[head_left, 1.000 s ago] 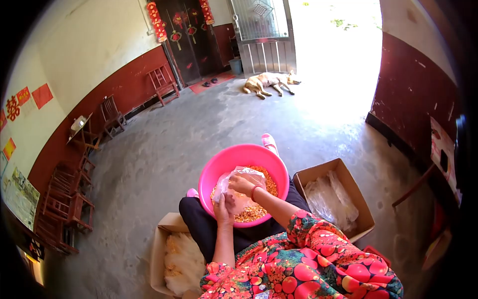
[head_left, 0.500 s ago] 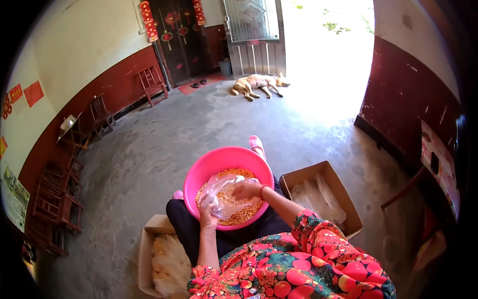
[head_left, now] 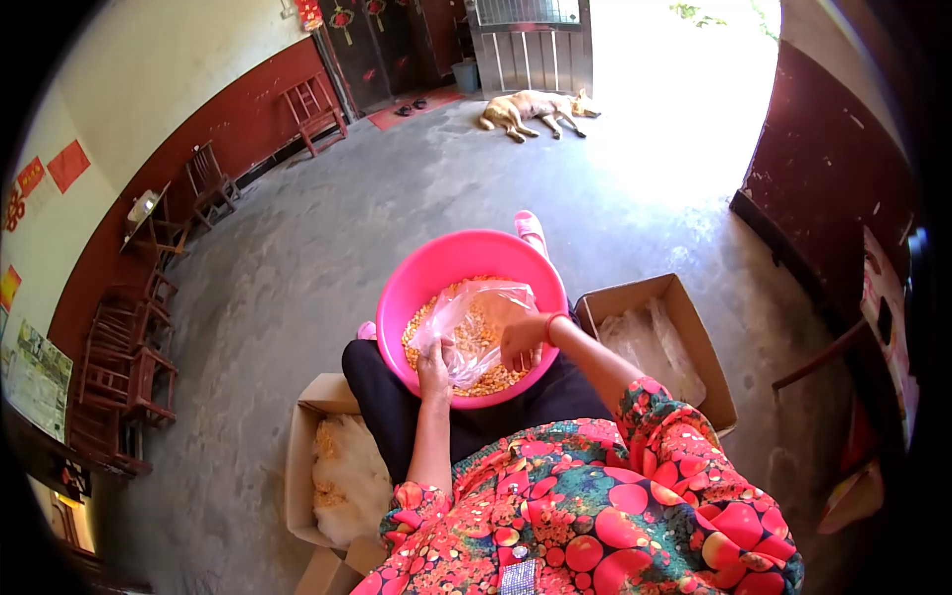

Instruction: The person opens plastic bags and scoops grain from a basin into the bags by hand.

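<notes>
Presently, the left hand (head_left: 433, 369) is grasping the clear bag (head_left: 458, 315) by its lower left edge, near the centre of the frame. The bag is covering some yellow kernels (head_left: 496, 381) in the pink basin (head_left: 399, 288). The right hand (head_left: 524, 340) is hanging by the bag's right side, fingers curled; whether it is holding anything, I cannot tell. A dog (head_left: 531, 107) is lying at upper centre.
</notes>
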### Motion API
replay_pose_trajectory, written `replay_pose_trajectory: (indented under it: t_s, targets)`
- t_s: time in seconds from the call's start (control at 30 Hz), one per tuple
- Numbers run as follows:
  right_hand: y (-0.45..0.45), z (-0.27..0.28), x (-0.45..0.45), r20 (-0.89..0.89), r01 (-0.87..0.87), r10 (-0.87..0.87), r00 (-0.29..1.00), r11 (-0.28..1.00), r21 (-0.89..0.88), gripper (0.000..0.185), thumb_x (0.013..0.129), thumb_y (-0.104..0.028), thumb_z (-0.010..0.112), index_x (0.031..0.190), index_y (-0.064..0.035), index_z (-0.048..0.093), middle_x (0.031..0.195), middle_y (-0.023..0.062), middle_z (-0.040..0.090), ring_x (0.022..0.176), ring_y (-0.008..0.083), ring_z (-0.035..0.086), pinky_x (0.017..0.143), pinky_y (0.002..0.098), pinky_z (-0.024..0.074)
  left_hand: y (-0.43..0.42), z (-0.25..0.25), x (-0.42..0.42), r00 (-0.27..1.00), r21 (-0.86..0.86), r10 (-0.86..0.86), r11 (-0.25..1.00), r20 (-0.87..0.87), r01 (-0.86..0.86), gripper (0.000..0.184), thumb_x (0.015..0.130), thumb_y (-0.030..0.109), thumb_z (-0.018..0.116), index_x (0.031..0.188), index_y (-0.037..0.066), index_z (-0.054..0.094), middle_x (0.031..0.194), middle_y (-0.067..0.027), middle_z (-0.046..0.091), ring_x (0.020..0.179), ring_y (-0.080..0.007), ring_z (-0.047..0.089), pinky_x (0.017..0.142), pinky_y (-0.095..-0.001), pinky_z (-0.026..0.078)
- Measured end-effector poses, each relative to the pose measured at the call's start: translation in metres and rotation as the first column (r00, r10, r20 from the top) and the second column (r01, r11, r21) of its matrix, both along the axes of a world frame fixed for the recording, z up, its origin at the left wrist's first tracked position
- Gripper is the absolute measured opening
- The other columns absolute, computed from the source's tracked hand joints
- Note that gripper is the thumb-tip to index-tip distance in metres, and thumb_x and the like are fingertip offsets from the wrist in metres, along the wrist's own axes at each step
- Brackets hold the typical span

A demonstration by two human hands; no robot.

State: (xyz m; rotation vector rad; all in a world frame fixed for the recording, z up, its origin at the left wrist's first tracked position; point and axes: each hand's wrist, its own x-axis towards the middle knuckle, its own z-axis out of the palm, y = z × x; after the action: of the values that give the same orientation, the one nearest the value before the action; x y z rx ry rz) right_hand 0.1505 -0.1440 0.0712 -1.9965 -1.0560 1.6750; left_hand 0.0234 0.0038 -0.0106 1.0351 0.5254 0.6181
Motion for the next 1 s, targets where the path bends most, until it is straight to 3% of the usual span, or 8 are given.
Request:
replay_pose_trajectory:
  t_s: [0.03, 0.1, 0.3, 0.6, 0.7, 0.77, 0.8, 1.0]
  targets:
    - [0.004, -0.04, 0.004, 0.169, -0.068, 0.066, 0.983, 0.998, 0.005, 0.022, 0.071, -0.023, 0.052, 0.081, -0.0062, 0.062, 0.074, 0.009, 0.06, 0.061, 0.0193, 0.057, 0.058, 0.0323, 0.0484, 0.0, 0.001, 0.0, 1.0, 0.002, 0.002, 1.0, -0.003, -0.002, 0.022, 0.082, 0.018, 0.045, 0.068, 0.006, 0.054, 0.053, 0.0048, 0.042, 0.045, -0.0031, 0.034, 0.042, -0.0188, 0.025]
    - [0.013, -0.086, -0.003, 0.74, -0.261, 0.121, 0.661, 0.962, 0.075, 0.026, 0.068, -0.023, 0.051, 0.083, -0.0051, 0.062, 0.079, 0.0133, 0.06, 0.068, 0.0263, 0.059, 0.064, 0.0362, 0.0474, 0.0, 0.002, -0.002, 1.0, -0.013, 0.009, 1.0, 0.019, -0.009, 0.022, 0.082, 0.019, 0.045, 0.07, 0.005, 0.055, 0.056, 0.0037, 0.045, 0.048, -0.0035, 0.036, 0.044, -0.018, 0.028]
    - [0.026, -0.078, -0.046, 0.729, -0.017, -0.038, 0.684, 0.998, 0.068, 0.031, 0.068, -0.02, 0.047, 0.09, -0.0024, 0.06, 0.093, 0.0161, 0.058, 0.088, 0.0271, 0.056, 0.075, 0.0347, 0.0441, -0.001, 0.003, -0.004, 0.999, 0.064, -0.041, 0.997, 0.0, 0.041, 0.02, 0.083, 0.019, 0.044, 0.074, 0.005, 0.056, 0.058, 0.0028, 0.046, 0.048, -0.0042, 0.039, 0.044, -0.0174, 0.031]
    - [0.03, -0.108, -0.033, 0.714, -0.174, 0.012, 0.7, 0.973, 0.154, 0.031, 0.069, -0.019, 0.044, 0.089, -0.0005, 0.059, 0.091, 0.019, 0.057, 0.084, 0.0309, 0.056, 0.074, 0.0382, 0.0423, -0.005, 0.008, -0.005, 0.998, 0.051, -0.06, 0.997, -0.011, 0.06, 0.02, 0.082, 0.017, 0.044, 0.076, 0.003, 0.056, 0.056, 0.0026, 0.045, 0.049, -0.0054, 0.04, 0.046, -0.0182, 0.032]
    - [0.024, -0.104, -0.024, 0.568, -0.117, -0.194, 0.8, 0.878, 0.465, 0.024, 0.069, -0.015, 0.045, 0.081, -0.0016, 0.061, 0.073, 0.0161, 0.059, 0.064, 0.0273, 0.057, 0.056, 0.0357, 0.0448, -0.005, 0.009, -0.006, 0.996, 0.064, -0.085, 0.994, -0.004, 0.085, 0.02, 0.082, 0.017, 0.044, 0.076, 0.003, 0.055, 0.056, 0.0024, 0.044, 0.049, -0.0053, 0.039, 0.046, -0.0184, 0.032]
    - [0.009, -0.056, -0.034, -0.018, 0.407, -0.429, 0.903, 0.843, 0.351, 0.017, 0.072, -0.018, 0.047, 0.072, -0.004, 0.058, 0.056, 0.0057, 0.05, 0.04, 0.016, 0.044, 0.035, 0.0279, 0.0341, -0.005, 0.007, -0.006, 0.996, 0.064, -0.088, 0.994, 0.011, 0.087, 0.02, 0.083, 0.017, 0.044, 0.075, 0.002, 0.056, 0.056, 0.0027, 0.045, 0.049, -0.0048, 0.039, 0.046, -0.0181, 0.031]
    - [0.008, -0.051, -0.036, -0.226, 0.568, -0.523, 0.822, 0.785, 0.248, 0.02, 0.076, -0.022, 0.049, 0.066, -0.0059, 0.052, 0.05, -0.0015, 0.039, 0.034, 0.0057, 0.029, 0.03, 0.0197, 0.0214, -0.006, 0.008, -0.006, 0.995, 0.064, -0.091, 0.994, 0.028, 0.09, 0.021, 0.083, 0.017, 0.044, 0.075, 0.002, 0.057, 0.057, 0.0029, 0.046, 0.049, -0.0043, 0.038, 0.045, -0.0178, 0.029]
    - [0.004, -0.06, -0.025, -0.665, 0.794, -0.565, 0.489, 0.604, 0.071, 0.02, 0.082, -0.022, 0.045, 0.071, -0.0061, 0.048, 0.055, -0.0013, 0.039, 0.036, 0.0038, 0.028, 0.031, 0.0181, 0.0186, -0.008, 0.014, -0.007, 0.997, 0.052, -0.076, 0.996, -0.022, 0.077, 0.02, 0.083, 0.018, 0.045, 0.076, 0.002, 0.054, 0.055, 0.0018, 0.045, 0.049, -0.0057, 0.039, 0.046, -0.019, 0.032]
